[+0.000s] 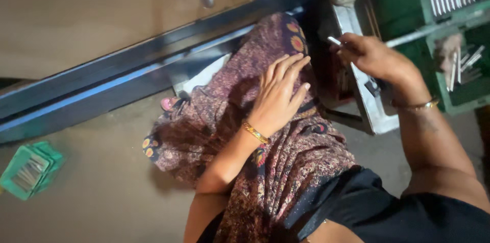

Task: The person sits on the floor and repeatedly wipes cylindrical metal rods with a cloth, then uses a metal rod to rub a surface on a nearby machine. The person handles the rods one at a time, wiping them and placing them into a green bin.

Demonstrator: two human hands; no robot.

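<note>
- The left hand (pixel 280 95) lies flat and open on the patterned cloth (pixel 240 136) that covers the person's raised knee, fingers spread and pointing up toward the metal block; it holds nothing
- A gold bangle (pixel 255 133) sits on the left wrist
- The right hand (pixel 370 57) is closed around a small white stick (pixel 334 40), pinched between thumb and fingers so that one end pokes out to the left
- That stick is held just above the grey metal block (pixel 375 110), which stands between the knee and the green tray
- The green tray (pixel 459 97) at the right edge holds more thin pale sticks (pixel 467 62) lying loose in one compartment, with a neat row of them in the compartment above
- A thin bracelet (pixel 418 104) circles the right wrist
- A blue metal rail (pixel 102 82) runs slantwise behind the knee
- A small green box (pixel 30 169) rests on the floor at the far left, well apart from both hands
</note>
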